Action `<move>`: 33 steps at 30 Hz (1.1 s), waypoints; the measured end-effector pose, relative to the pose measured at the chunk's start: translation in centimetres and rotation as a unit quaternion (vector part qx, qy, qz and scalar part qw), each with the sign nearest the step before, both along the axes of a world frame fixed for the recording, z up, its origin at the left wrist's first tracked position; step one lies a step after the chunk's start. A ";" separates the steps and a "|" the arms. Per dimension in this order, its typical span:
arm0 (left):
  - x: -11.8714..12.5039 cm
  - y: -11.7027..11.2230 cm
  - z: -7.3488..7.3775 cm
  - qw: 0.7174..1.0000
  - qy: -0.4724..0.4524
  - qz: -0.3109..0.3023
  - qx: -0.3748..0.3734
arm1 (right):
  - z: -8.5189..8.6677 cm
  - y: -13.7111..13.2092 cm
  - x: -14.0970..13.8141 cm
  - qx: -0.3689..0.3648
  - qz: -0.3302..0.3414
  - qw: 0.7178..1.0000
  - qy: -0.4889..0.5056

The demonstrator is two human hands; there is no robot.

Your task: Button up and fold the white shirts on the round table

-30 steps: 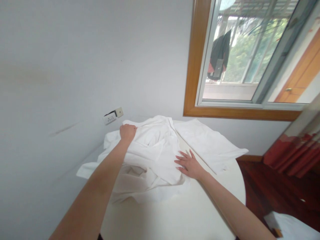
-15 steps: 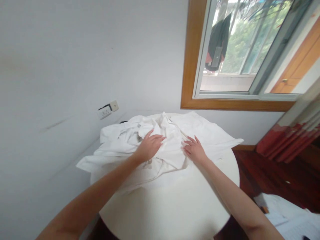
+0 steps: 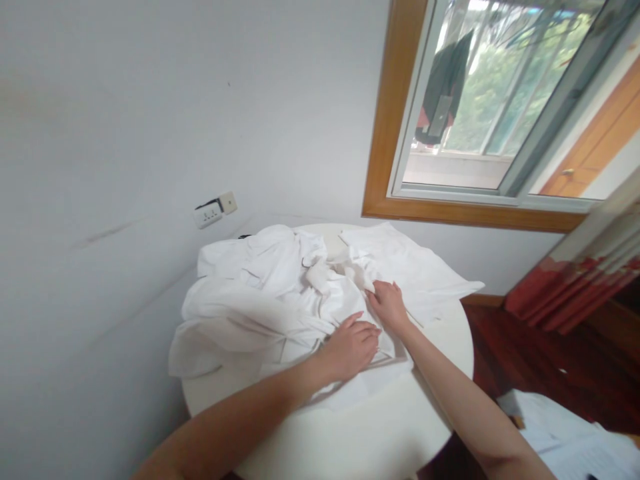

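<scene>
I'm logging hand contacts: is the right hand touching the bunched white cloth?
Touching. The head view shows it: the right hand has its fingers bent against the bunched white cloth, with no gap visible between them.

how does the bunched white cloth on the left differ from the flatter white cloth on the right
The bunched cloth is rumpled into thick folds; the flatter cloth lies nearly smooth. The bunched cloth also covers more of the table than the flatter cloth. Both are white and rest on the table.
</scene>
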State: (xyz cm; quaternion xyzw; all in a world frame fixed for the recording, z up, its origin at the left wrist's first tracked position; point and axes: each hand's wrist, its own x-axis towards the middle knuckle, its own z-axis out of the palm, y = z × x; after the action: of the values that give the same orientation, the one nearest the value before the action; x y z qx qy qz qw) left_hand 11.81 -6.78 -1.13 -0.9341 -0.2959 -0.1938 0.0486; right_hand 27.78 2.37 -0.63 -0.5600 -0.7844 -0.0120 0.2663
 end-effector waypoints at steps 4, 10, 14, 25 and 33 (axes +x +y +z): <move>-1.4 -0.2 2.1 0.999 -0.044 0.003 0.013 | -0.6 -0.4 -0.3 0.006 -0.003 1.000 -0.026; -6.2 3.1 7.0 0.974 -0.079 0.204 0.060 | -0.7 -0.4 -0.2 -0.018 0.008 0.999 -0.029; -11.6 7.3 8.4 0.932 -0.006 0.357 0.058 | -0.6 -0.1 -0.1 -0.028 0.013 0.999 -0.030; -17.9 9.9 3.2 0.875 0.062 0.479 0.006 | -0.5 0.1 0.5 -0.043 0.038 0.998 0.028; -19.7 10.2 4.1 0.879 0.022 0.476 0.028 | -1.0 0.7 1.9 -0.082 0.115 0.986 0.092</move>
State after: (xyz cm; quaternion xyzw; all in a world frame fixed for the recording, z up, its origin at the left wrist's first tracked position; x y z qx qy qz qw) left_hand -7.93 3.39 3.00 -0.6830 -0.6980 -0.1346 0.1678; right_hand 29.68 3.05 -1.58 -0.4850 -0.8138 0.1347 0.2905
